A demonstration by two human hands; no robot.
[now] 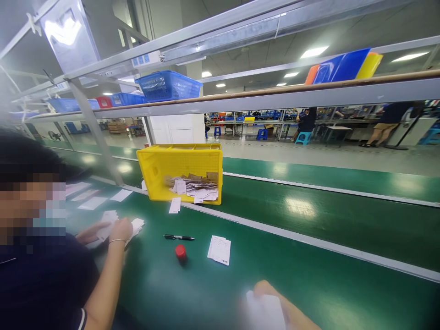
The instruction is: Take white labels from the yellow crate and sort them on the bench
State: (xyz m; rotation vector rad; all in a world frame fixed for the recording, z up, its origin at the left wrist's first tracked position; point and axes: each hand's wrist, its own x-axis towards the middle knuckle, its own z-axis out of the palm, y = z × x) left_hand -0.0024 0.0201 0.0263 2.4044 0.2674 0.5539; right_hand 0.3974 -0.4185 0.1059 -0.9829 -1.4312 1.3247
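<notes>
At the bottom right, my right hand [280, 300] is closed on a white paper card [264, 314], slightly blurred, above the green table [192, 293]. My left hand is out of the frame. A small stack of white printed cards [219, 250] lies on the table, up and to the left of my right hand. Left of that stack are a black pen [179, 237] and a small red round object [180, 252]. Behind them, a yellow crate [180, 160] lies on its side with many loose cards [201, 190] inside. One small card pile [175, 206] rests at its front edge.
A person in a dark shirt [44, 279] sits at the left, both hands on cards [108, 224]. More white sheets [92, 203] lie beyond. A metal rail [275, 234] borders the table. Overhead, a shelf [240, 103] holds a blue basket [170, 86] and coloured bins [343, 66].
</notes>
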